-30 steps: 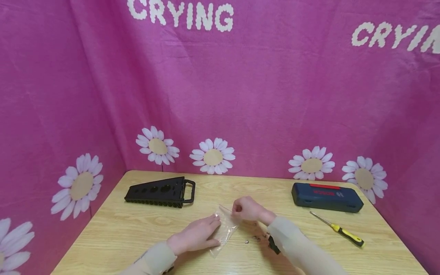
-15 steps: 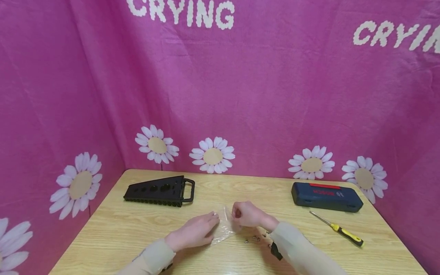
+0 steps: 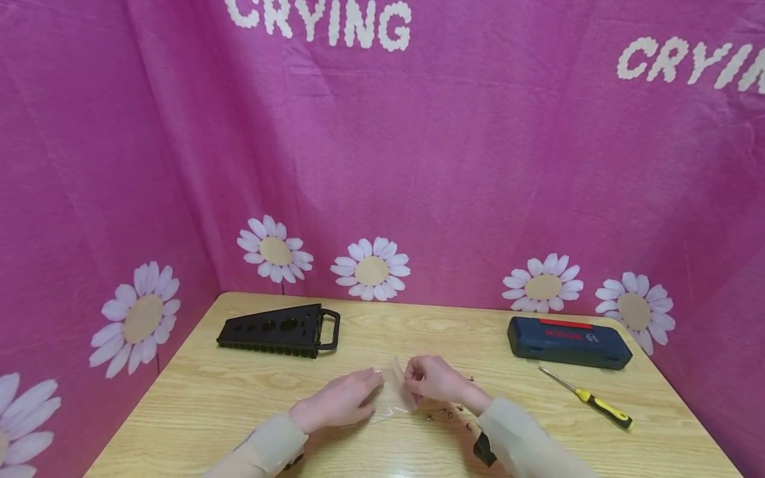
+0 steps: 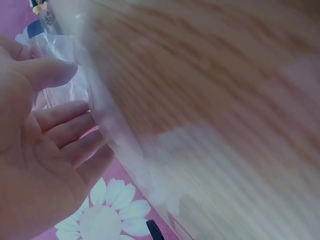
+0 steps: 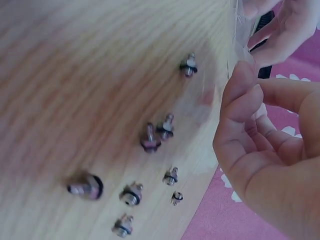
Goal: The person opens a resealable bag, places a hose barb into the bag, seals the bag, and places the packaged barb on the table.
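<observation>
Well in from the far edge of the worktop [image 3: 239, 392], the right hand [image 3: 440, 380] pinched the clear bag [image 3: 391, 397], while the left hand [image 3: 339, 399] touched its other side with relaxed fingers, probably for steadying it near the metal fittings [image 5: 131, 194].

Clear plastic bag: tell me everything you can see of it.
The clear plastic bag looks like thin, colourless film, wrinkled, with shiny highlights; the wood-grain table shows through it. It sits on the near, middle part of the table between the hands, narrowing to a point at its far end. The right hand pinches its right side with thumb and fingertips; the left hand appears to touch its left side with extended fingers. Its mouth and any contents can't be made out.
</observation>
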### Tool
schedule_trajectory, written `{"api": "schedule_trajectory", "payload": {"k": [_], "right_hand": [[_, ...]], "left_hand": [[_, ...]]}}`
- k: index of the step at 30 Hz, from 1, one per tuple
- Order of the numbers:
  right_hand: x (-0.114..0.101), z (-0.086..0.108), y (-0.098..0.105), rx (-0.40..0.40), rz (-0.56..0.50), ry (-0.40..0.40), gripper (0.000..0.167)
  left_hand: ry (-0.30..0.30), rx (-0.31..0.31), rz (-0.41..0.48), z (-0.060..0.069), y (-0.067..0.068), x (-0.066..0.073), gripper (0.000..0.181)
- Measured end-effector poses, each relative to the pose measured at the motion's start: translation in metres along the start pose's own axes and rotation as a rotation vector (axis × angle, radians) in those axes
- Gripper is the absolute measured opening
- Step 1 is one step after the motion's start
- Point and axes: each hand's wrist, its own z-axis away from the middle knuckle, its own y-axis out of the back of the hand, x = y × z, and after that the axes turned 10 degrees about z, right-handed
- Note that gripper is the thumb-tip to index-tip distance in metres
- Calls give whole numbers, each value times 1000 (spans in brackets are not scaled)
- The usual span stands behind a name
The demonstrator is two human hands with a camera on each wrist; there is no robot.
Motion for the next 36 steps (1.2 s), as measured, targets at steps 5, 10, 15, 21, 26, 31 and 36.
{"api": "schedule_trajectory", "payload": {"k": [5, 10, 15, 21, 26, 31, 36], "right_hand": [[-2, 5, -3, 26, -39, 6, 8], [-2, 7, -7, 87, -35, 2, 8], [-6, 8, -10, 158, -39, -41, 9], [-13, 11, -9, 180, -95, -73, 7], [-19, 14, -6, 142, -170, -97, 8], [-24, 17, -6, 131, -183, -102, 8], [-26, 19, -5, 107, -234, -82, 13]], "left_hand": [[26, 45, 89, -5, 0, 2, 38], [86, 154, 186, -9, 0, 8, 38], [168, 270, 247, -13, 0, 16, 33], [141, 241, 470, -18, 1, 21, 17], [195, 195, 707, -21, 1, 27, 10], [312, 193, 966, -22, -1, 32, 9], [368, 211, 1102, -23, -4, 32, 14]]}}
